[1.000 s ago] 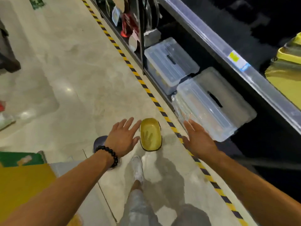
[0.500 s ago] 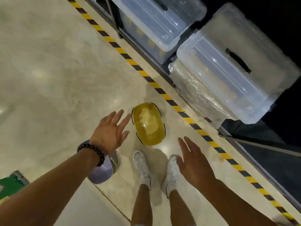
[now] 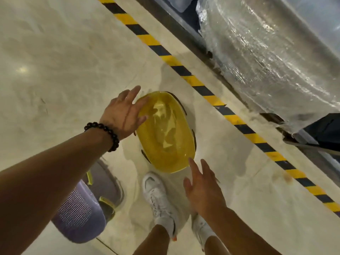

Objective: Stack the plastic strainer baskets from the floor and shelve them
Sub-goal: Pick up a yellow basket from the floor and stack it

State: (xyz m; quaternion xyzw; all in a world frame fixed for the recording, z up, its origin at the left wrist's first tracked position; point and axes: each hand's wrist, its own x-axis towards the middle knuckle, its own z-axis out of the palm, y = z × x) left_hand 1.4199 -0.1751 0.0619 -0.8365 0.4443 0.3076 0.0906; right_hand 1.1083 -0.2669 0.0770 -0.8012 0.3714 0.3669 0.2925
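Left hand [image 3: 122, 115] spread at yellow basket [image 3: 166, 133] rim (upturned), right hand [image 3: 202, 188] open just beside

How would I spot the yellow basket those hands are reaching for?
Find the yellow-and-black striped tape running across the pale floor. Just on its near side, ahead of the white shoes, lies the yellow basket, oval and see-through. Its neighbour, the purple basket, sits under the left forearm.

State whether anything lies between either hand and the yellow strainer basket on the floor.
Nothing visible does. The left hand already overlaps the yellow basket at its far-left rim, and the right hand hovers open just off its near edge, with only bare floor around it.
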